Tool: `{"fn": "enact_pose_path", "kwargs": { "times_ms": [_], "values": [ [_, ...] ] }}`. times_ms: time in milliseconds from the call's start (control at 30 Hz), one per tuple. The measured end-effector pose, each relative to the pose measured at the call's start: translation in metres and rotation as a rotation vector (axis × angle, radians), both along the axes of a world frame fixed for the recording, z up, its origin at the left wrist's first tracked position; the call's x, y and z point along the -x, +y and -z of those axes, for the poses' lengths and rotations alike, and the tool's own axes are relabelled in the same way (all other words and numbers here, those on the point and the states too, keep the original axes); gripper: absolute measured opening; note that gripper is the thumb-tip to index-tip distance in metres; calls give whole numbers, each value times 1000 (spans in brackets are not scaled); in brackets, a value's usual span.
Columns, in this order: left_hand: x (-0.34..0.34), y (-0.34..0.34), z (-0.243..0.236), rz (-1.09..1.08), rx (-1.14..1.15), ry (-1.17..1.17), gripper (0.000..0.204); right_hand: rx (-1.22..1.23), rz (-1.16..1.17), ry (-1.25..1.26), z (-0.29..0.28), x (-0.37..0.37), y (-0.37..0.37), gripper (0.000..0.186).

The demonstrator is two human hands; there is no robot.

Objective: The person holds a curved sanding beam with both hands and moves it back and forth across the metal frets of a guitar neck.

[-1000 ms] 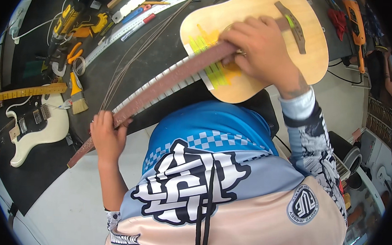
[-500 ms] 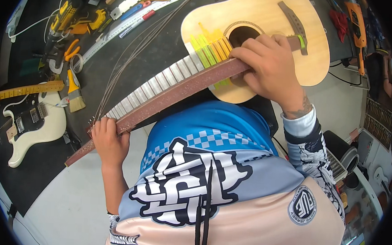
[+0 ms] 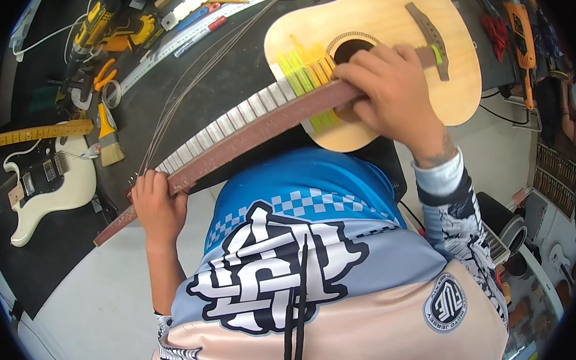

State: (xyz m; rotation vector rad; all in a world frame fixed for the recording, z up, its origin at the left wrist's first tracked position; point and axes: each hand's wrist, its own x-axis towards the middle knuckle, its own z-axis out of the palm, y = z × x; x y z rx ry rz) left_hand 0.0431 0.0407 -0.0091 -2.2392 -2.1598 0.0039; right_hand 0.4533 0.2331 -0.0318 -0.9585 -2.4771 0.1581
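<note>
The left hand (image 3: 158,204) and right hand (image 3: 394,91), closed around the long bar (image 3: 258,133), now hold it nearer the body, uncovering the guitar neck (image 3: 239,116) between them.

Long bar (image 3: 257,136): reddish-brown, speckled paler. Acoustic guitar top (image 3: 387,18): pale yellow; bridge (image 3: 431,33): dark brown. Fretboard (image 3: 235,119): striped silver-grey. Tape (image 3: 295,78): yellow-green. Shirt (image 3: 388,272): blue, grey, peach; checkered band (image 3: 319,206); black-and-white emblem (image 3: 266,271). Electric guitar (image 3: 80,184): cream, black pickguard (image 3: 50,171).
</note>
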Motion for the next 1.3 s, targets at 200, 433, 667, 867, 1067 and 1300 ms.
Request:
{"fn": "enact_pose_path", "kwargs": {
  "times_ms": [200,433,667,867,1067,1300],
  "values": [
    [1,-3,0,0,12,-9,33,53,17,-20,-5,-10,0,45],
    [1,-3,1,1,9,-8,33,16,14,-22,-3,-21,5,43],
    [1,14,-8,-18,44,-32,40,26,-27,-14,-4,-13,28,33],
    [10,27,-11,-28,53,-16,43,9,-80,20,1,-5,51,30],
    [6,4,-2,-26,30,-12,38,21,-45,5,-3,-11,27,35],
    [5,-5,-4,8,37,14,43,48,-1,-32,-8,-17,10,39]
  ]
}}
